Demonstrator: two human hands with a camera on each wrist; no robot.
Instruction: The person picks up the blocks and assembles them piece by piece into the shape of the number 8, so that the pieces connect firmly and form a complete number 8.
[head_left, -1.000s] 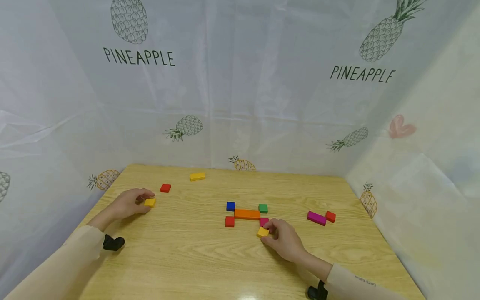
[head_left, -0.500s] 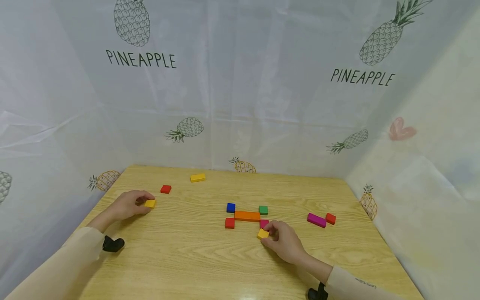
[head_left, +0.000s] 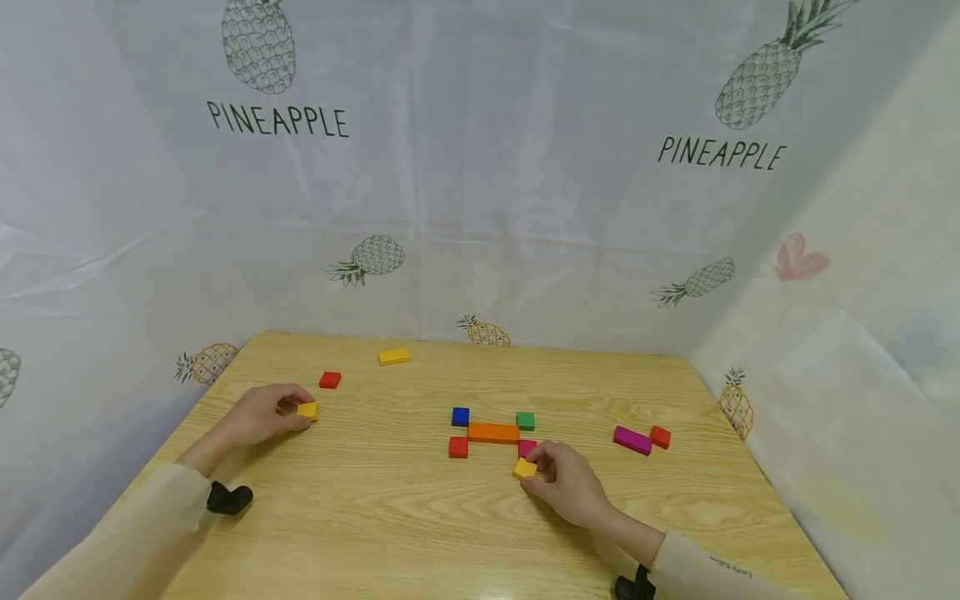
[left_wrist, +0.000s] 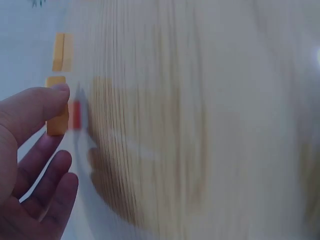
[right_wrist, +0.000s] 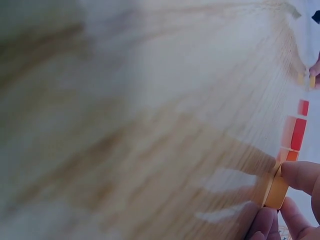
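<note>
My left hand (head_left: 258, 417) pinches a small yellow block (head_left: 308, 411) between thumb and fingers, at the left part of the table. In the left wrist view the thumb lies across this yellow block (left_wrist: 57, 122). My right hand (head_left: 572, 487) pinches another yellow block (head_left: 524, 470), close in front of a magenta block (head_left: 527, 448) that the fingers partly cover. That magenta block sits at the front right corner of a long orange block (head_left: 492, 433). Around the orange block's other corners lie a blue block (head_left: 461, 416), a green block (head_left: 526, 421) and a red block (head_left: 458, 447).
Beyond my left hand lie a red block (head_left: 330, 380) and a long yellow block (head_left: 394, 357). A long purple block (head_left: 632, 440) with a red block (head_left: 660, 437) at its end lies to the right. Pineapple-print sheeting (head_left: 480, 167) surrounds the wooden table (head_left: 390, 533).
My left hand has shifted slightly to the right with its yellow block. My right hand stays in place, still pinching the other yellow block.
</note>
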